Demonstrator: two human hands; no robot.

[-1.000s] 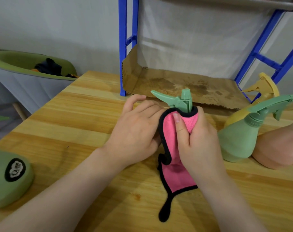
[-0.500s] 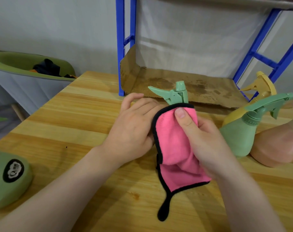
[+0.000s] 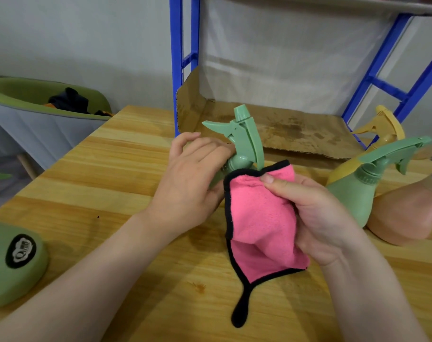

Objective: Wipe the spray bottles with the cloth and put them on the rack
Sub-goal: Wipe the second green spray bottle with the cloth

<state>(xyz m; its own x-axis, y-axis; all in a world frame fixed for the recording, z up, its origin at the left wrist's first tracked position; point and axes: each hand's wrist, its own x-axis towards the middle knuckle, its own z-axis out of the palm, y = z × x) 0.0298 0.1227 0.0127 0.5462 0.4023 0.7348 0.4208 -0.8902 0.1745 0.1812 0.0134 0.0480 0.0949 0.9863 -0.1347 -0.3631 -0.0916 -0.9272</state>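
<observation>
The left hand (image 3: 190, 178) is gripping a green spray bottle (image 3: 244, 141) just in front of the blue rack (image 3: 183, 58), tilting it above the counter (image 3: 111, 169). The right hand (image 3: 316, 213) is clutching the pink cloth (image 3: 259, 223) against the bottle's near side. To wipe well, the cloth should be travelling round the whole body and up the neck while the grip is turning the bottle. Hand and cloth are hiding the bottle's body; its cleanliness cannot be judged.

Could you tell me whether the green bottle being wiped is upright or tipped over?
Roughly upright: the green bottle has its spray head topmost, above the pink cloth and left hand covering its body.
</observation>
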